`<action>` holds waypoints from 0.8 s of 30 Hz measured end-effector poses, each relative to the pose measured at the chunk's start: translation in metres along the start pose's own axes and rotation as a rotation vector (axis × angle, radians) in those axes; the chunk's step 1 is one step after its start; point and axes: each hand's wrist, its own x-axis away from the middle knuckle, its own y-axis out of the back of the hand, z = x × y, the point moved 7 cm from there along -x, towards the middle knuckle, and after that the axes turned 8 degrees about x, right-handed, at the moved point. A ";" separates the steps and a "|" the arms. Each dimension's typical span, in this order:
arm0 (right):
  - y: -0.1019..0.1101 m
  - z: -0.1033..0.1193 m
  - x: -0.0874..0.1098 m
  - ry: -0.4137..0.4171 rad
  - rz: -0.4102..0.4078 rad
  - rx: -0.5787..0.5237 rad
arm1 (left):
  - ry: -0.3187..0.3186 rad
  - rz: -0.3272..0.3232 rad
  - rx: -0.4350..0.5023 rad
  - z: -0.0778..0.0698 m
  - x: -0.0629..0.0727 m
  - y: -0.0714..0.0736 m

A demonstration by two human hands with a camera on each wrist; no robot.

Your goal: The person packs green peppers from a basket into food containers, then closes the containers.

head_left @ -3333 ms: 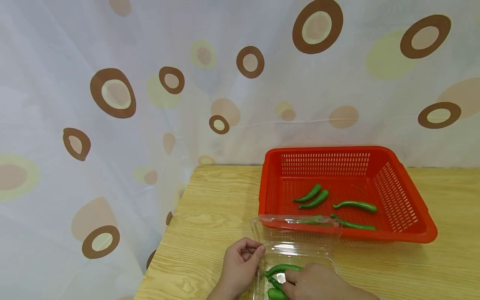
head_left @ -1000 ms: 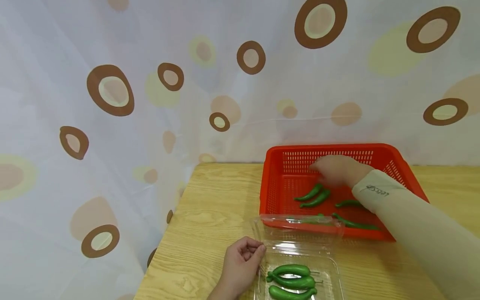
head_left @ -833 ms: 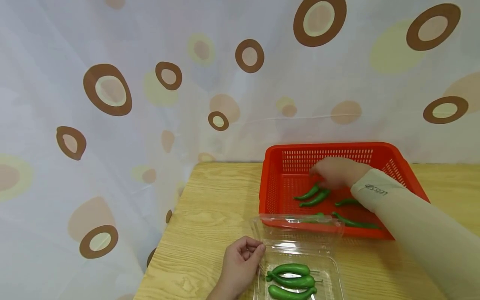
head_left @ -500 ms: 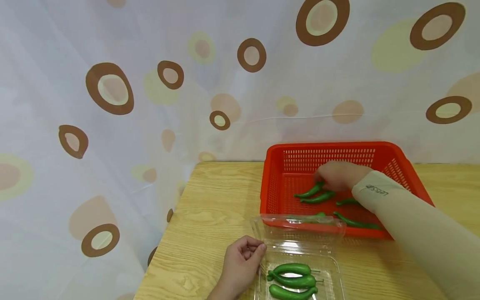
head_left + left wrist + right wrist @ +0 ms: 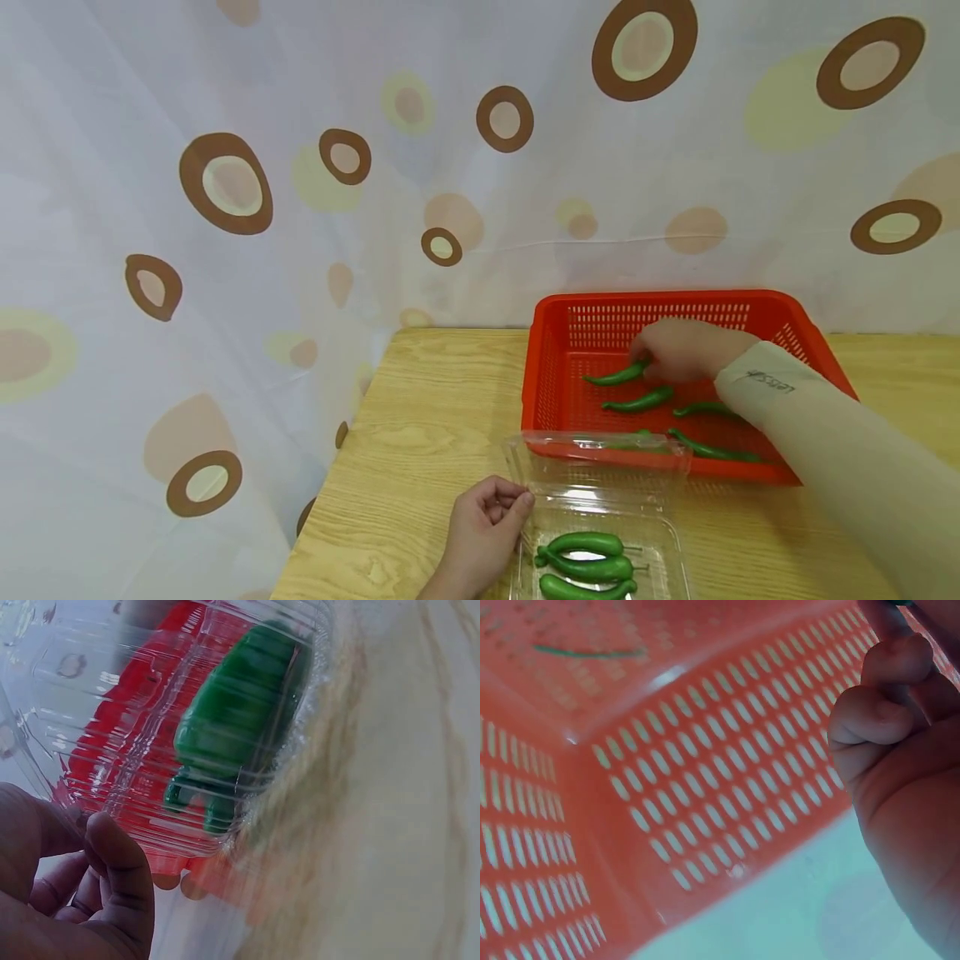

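Observation:
My left hand [image 5: 483,533] pinches the left edge of a clear plastic clamshell box [image 5: 667,527], lid raised. Thumb and forefinger meet at its edge in the left wrist view, where green peppers [image 5: 236,697] show through the plastic. Inside the box, 3 green chili peppers [image 5: 588,569] lie side by side. Over in the red basket, my right hand [image 5: 686,348] grips the thick end of another green chili pepper [image 5: 617,375], whose thin tip points left. The right wrist view shows that hand's [image 5: 907,772] curled fingers, with the pepper almost wholly out of frame.
The red perforated basket [image 5: 531,375] stands at the back of the wooden table [image 5: 405,433], against a patterned curtain [image 5: 360,250]. Other peppers lie in it, including one [image 5: 641,402] below the right hand. The raised lid [image 5: 600,475] overlaps the basket's front rim.
The right hand went from the peppers in the box to the basket, then took hold of one pepper and drew it away from its neighbour. The left hand stays at the box edge.

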 end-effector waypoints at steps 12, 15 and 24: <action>0.109 0.070 0.069 0.166 -0.525 0.202 | -0.012 0.017 0.010 -0.004 0.000 -0.002; 0.118 0.104 0.098 0.306 -0.681 0.246 | -0.015 0.016 0.008 -0.005 0.000 -0.002; 0.076 0.178 0.147 0.493 -0.803 0.225 | -0.028 0.003 -0.014 -0.006 -0.003 -0.001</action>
